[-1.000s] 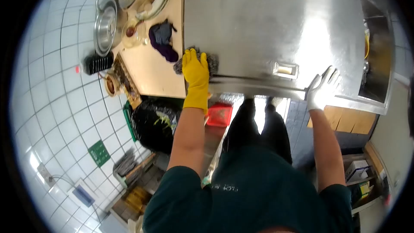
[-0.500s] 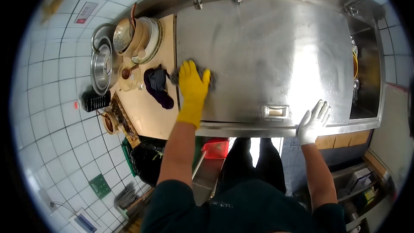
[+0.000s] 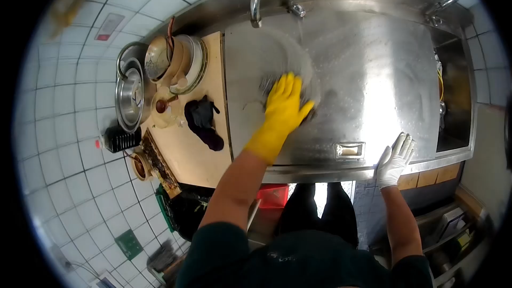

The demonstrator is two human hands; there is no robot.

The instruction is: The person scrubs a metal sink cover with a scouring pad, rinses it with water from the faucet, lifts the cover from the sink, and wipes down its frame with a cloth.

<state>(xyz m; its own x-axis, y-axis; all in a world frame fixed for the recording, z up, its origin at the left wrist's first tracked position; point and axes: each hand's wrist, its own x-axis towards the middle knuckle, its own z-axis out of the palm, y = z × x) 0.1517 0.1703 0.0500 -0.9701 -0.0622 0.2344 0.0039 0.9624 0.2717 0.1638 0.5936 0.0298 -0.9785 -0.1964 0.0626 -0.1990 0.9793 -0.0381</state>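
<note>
My left hand (image 3: 284, 108), in a yellow rubber glove, presses a dark grey scourer (image 3: 266, 84) against the stainless steel counter (image 3: 341, 69). The scourer looks like steel wool; most of it is hidden under the palm and fingers. Faint wet smears curve across the metal around it. In a thin white glove, my right hand (image 3: 394, 161) lies with fingers spread on the counter's front right corner, holding nothing. Between the hands, near the front edge, is a recessed handle (image 3: 350, 150).
Left on a wooden board (image 3: 213, 74) are stacked bowls and plates (image 3: 184, 64) and a dark cloth-like bundle (image 3: 202, 122). A metal basin (image 3: 129, 96) and dark bottle (image 3: 121, 138) stand beyond. A faucet (image 3: 257, 5) rises behind; a sink (image 3: 455, 96) is at right.
My left hand has slid to the right across the counter with the scourer under it. My right hand stays at the front right corner. The camera view has shifted slightly.
</note>
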